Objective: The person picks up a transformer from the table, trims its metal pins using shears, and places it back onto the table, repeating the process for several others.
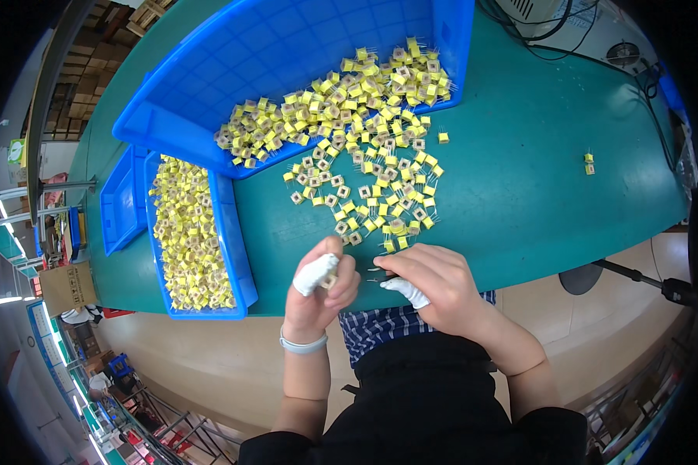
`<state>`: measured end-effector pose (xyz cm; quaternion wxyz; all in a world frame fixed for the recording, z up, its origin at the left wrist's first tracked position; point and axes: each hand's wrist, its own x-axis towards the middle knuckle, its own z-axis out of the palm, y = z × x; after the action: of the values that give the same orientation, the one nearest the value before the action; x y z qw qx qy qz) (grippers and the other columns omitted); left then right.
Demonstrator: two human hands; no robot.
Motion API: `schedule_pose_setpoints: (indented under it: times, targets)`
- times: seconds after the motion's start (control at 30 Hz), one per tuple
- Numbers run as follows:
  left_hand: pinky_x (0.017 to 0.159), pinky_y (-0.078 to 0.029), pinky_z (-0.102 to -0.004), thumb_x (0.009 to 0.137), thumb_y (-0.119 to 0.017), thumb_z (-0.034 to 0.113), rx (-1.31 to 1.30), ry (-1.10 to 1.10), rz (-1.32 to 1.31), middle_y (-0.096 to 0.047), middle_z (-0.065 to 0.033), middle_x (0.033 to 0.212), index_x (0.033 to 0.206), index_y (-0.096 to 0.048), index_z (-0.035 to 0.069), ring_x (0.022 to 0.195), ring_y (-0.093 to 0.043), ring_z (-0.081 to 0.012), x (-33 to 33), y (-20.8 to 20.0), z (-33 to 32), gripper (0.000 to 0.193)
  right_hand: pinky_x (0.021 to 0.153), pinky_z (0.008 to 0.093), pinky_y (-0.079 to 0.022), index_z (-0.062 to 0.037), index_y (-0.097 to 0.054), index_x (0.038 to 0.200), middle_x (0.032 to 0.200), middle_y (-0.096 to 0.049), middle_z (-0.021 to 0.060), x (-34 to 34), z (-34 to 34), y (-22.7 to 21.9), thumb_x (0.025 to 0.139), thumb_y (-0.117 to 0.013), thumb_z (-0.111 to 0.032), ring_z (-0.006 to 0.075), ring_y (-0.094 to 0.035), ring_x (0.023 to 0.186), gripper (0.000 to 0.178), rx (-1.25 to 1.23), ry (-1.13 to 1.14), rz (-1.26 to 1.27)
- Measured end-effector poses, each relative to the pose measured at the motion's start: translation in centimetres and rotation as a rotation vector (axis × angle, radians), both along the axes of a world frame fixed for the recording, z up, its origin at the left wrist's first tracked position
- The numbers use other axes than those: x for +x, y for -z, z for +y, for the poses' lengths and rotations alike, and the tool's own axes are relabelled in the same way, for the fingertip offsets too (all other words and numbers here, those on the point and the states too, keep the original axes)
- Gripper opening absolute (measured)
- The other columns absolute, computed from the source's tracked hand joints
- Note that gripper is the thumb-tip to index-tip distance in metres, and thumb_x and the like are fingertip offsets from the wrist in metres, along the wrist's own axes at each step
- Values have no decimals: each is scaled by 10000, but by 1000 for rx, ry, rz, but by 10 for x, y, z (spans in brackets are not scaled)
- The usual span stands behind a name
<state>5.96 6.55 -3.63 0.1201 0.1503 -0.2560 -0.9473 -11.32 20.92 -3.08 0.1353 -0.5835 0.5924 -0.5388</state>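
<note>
Just in front of the table's near edge, my left hand [322,291] is closed, with a white cover on its thumb. Between its fingers is a small transformer [329,281], mostly hidden. To its right, my right hand [434,283] pinches a thin dark tool with a metal tip [376,277]; its exact kind cannot be made out. A white cover wraps one of that hand's digits too. The tool's tip points toward my left hand, a little apart from it. Beyond both hands lies a loose spread of small yellow transformers [393,187] with wire pins.
A large blue bin [186,93] lies tipped toward me, transformers spilling from it onto the green table [520,209]. At left stands a smaller blue bin [244,271] full of them, beside a blue tray [120,201]. Two transformers [589,164] sit far right; cables [655,116] run behind.
</note>
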Motion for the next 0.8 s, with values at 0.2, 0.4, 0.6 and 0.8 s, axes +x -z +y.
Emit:
schedule_pose_setpoints:
  times: [0.2, 0.4, 0.6, 0.8]
  targets:
    - [475, -338, -196, 1080, -503, 315, -7, -237, -44, -518, -50, 875, 1107, -502, 87, 612, -411, -80, 11, -3, -20, 229, 665, 395, -549, 36, -679, 1124, 904, -706, 152, -1, -1, -1, 798, -742, 2, 312, -699, 768, 333, 12, 7, -12]
    - [494, -303, -225, 1033, -629, 226, -628, -373, -622, -471, 20, 667, 1068, -579, 81, 544, -404, -59, 7, -8, -43, 157, 699, 392, -555, 44, -663, 1135, 919, -700, 163, 0, -3, 0, 828, -733, -21, 312, -695, 783, 322, 5, 22, -42]
    - [498, -389, -333, 962, -711, 191, -1364, -377, -1196, -633, -34, 770, 1216, -631, 68, 542, -536, -133, -15, -3, -45, 294, 718, 394, -554, 51, -652, 1154, 927, -694, 169, -2, -4, 1, 819, -698, -2, 320, -689, 789, 343, -17, 40, -77]
    - [508, -410, -341, 950, -724, 193, -1513, -284, -1275, -654, -60, 785, 1185, -671, 84, 548, -568, -151, -24, -3, -50, 264, 695, 382, -550, 55, -657, 1144, 905, -692, 167, -3, -7, 3, 802, -703, -6, 319, -688, 762, 351, -41, 33, -69]
